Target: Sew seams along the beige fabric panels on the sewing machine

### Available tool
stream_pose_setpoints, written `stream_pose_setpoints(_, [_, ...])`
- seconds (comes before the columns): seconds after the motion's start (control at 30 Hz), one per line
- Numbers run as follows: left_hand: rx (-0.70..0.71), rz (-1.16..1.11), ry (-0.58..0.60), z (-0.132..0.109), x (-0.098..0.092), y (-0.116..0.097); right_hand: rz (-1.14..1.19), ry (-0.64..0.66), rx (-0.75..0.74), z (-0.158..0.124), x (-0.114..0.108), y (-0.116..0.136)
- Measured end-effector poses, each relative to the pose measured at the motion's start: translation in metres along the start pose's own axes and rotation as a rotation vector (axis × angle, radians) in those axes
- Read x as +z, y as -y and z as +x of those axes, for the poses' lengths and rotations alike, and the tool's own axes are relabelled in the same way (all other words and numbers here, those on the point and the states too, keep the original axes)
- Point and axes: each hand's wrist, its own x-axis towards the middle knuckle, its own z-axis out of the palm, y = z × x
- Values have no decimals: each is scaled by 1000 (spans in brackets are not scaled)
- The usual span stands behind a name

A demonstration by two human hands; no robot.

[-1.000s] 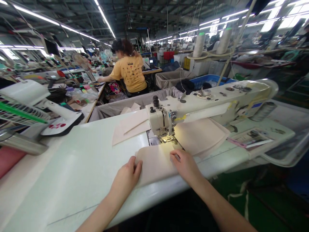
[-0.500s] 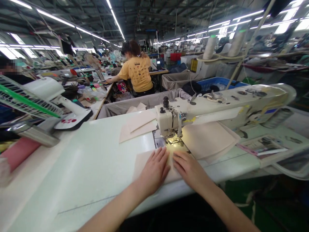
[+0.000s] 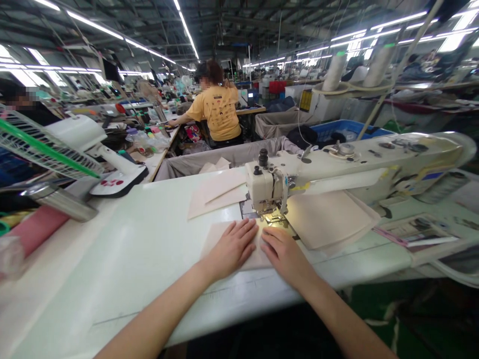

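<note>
Both my hands lie flat, palms down, on a beige fabric piece (image 3: 223,239) just in front of the sewing machine's presser foot (image 3: 275,217). My left hand (image 3: 232,249) presses on the piece's middle, and my right hand (image 3: 284,257) rests close beside it, nearer the foot. The fingertips of the two hands nearly meet. A lamp lights the needle plate area. The white machine head (image 3: 266,187) stands just beyond my hands. Part of the fabric is hidden under my hands.
Beige fabric pieces lie on the white table (image 3: 130,259) left of the machine (image 3: 217,192) and right of it (image 3: 329,219). A fan (image 3: 48,144) stands at left. A person in a yellow shirt (image 3: 219,107) works beyond a cloth-lined bin (image 3: 224,155).
My left hand has moved from the fabric's left edge onto its top, closer to my right hand. The fabric has slid toward the presser foot, and the whole view has shifted slightly right.
</note>
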Motion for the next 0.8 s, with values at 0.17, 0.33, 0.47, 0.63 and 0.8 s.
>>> stream_pose_setpoints(0.17, [6, 14, -1, -1, 4, 1, -18, -13, -19, -1, 2, -2])
stream_pose_setpoints(0.33, [7, 17, -4, 3, 5, 10, -47, 6, -22, 4, 2, -2])
stream_pose_setpoints(0.47, [34, 14, -3, 6, -1, 14, -65, 22, -13, 2, -4, 2])
stream_pose_setpoints(0.63, [117, -38, 26, -12, -4, -16, -29, 45, -51, -29, -24, 6])
stream_pose_setpoints(0.8, [238, -74, -25, -33, 6, -43, -55, 89, -134, -47, -38, 5])
